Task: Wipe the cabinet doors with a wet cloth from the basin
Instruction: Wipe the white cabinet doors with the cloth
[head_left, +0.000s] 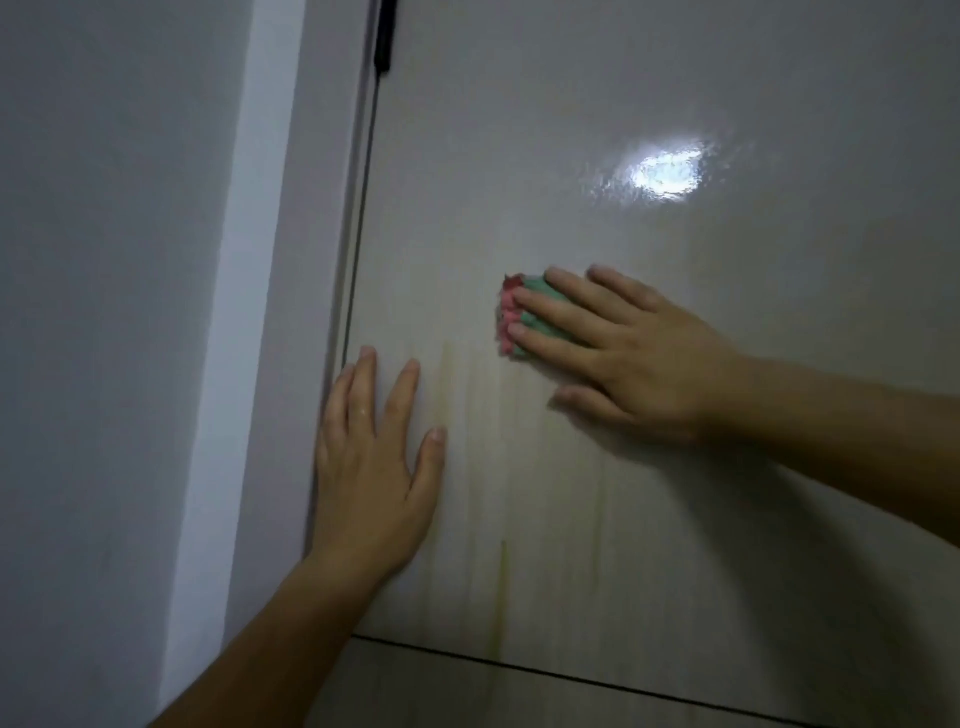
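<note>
A glossy pale cabinet door (649, 519) fills most of the head view, wet and streaked with yellowish drip lines below the middle. My right hand (639, 353) presses a folded green and pink cloth (519, 317) flat against the door, and only the cloth's left end shows past my fingertips. My left hand (371, 467) rests flat on the door near its left edge, fingers spread, holding nothing.
A dark gap (571, 675) marks the door's lower edge, with another panel below it. A black hinge or stay (385, 31) sits at the top of the door's left seam. Left of the door are a white frame strip (234, 312) and a grey wall (104, 312).
</note>
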